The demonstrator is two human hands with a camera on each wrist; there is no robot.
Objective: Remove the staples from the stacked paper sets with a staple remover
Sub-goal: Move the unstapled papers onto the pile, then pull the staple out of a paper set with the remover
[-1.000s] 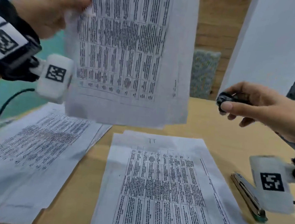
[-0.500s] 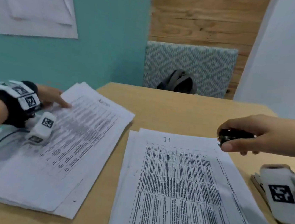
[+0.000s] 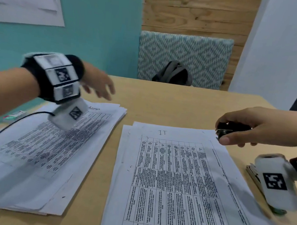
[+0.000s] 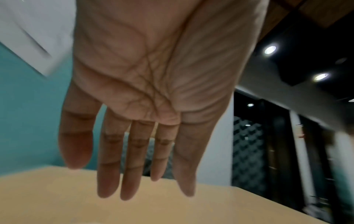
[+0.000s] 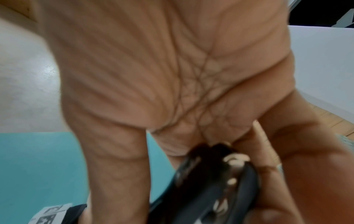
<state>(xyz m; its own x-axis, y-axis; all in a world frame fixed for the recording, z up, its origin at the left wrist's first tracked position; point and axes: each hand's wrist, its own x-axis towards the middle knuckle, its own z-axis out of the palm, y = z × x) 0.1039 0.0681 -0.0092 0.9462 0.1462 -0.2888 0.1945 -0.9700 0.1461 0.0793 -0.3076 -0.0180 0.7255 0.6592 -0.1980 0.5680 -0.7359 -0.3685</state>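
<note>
Two paper stacks lie on the wooden table (image 3: 173, 100). The left stack (image 3: 49, 149) is printed with tables and fanned at its far edge. The stack headed "IT" (image 3: 177, 187) lies in the middle, in front of me. My left hand (image 3: 100, 86) hovers empty above the far corner of the left stack, its fingers (image 4: 111, 166) straight and spread. My right hand (image 3: 250, 126) grips the black staple remover (image 3: 225, 130) between thumb and fingers, just above the "IT" stack's far right corner. The right wrist view shows the remover (image 5: 210, 181) close up against the palm.
A stapler (image 3: 255, 178) lies at the table's right edge, mostly hidden by my right wrist camera. A small pink and green item (image 3: 13, 115) sits left of the left stack. A patterned chair back (image 3: 184, 58) with a dark bag (image 3: 173, 73) stands beyond the table.
A second ago my left hand held a paper set up in the air; it laid it on the left stack, let go and now lifts off towards the right. The right hand kept hold of the remover.
</note>
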